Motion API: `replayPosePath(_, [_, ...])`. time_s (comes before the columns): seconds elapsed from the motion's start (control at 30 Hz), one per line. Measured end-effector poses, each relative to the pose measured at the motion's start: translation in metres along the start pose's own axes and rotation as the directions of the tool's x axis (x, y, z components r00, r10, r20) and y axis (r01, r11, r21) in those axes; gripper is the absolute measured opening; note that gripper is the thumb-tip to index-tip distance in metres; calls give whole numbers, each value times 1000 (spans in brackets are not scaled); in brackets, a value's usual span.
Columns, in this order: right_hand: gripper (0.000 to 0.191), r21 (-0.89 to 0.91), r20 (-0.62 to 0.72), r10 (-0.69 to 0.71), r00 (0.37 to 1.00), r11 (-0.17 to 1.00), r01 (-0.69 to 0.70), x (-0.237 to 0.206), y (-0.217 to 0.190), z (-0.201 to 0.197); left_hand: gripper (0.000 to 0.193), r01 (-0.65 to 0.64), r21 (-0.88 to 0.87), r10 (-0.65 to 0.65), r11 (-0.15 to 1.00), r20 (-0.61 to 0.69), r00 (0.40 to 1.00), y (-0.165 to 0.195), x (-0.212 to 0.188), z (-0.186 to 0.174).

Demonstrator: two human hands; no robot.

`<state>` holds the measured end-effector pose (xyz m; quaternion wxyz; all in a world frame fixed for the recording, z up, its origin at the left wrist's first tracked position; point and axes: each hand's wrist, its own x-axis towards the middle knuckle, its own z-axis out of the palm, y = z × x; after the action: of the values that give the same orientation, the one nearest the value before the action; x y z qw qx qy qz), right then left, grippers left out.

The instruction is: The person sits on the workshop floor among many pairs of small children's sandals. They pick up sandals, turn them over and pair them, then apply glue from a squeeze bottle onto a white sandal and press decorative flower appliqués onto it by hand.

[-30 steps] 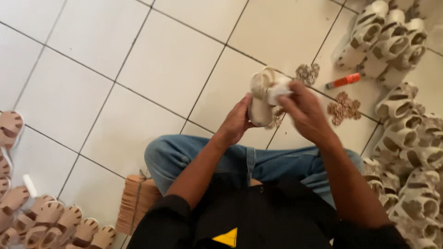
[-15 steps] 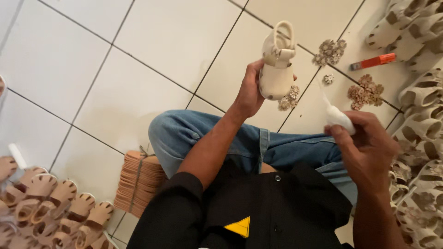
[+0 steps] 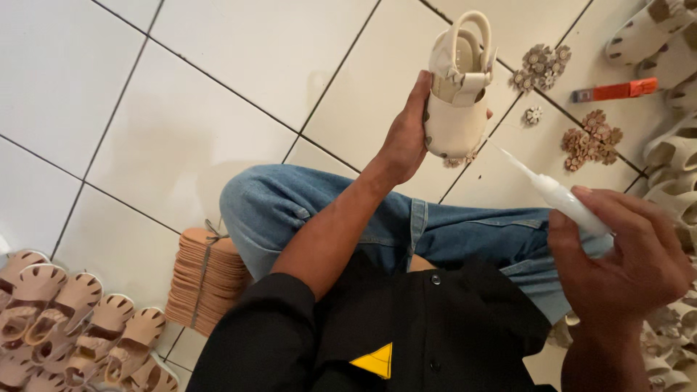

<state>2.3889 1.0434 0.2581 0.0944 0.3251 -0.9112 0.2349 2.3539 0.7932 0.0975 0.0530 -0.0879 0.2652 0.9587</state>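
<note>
My left hand (image 3: 403, 141) grips a small cream sandal (image 3: 457, 94) by its side and holds it up over the tiled floor, heel strap uppermost. A flower trim shows at the sandal's lower edge. My right hand (image 3: 624, 261) is closed round a white glue bottle (image 3: 559, 196), whose thin nozzle points up and left toward the sandal's underside, a short gap away. Both hands are above my crossed legs in blue jeans (image 3: 327, 210).
Loose flower trims (image 3: 592, 138) and an orange tube (image 3: 613, 91) lie on the tiles at the upper right. Cream sandals (image 3: 671, 181) are heaped along the right edge. Tan sandal uppers (image 3: 72, 319) and a tied stack of insoles (image 3: 207, 276) sit at the lower left.
My right hand has come off the sandal and dropped to the lower right with the glue bottle. My left hand has raised the sandal and turned it.
</note>
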Motion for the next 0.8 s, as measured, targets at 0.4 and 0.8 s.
replayPosePath(0.4, [24, -30, 30, -60, 998, 998, 61, 6, 0, 7, 69, 19, 35, -19, 999, -22, 1000, -6, -2, -8])
replayPosePath(0.8, [26, -88, 74, -47, 996, 995, 53, 17, -11, 8, 73, 22, 95, -17, 995, -50, 999, -10, -3, -10])
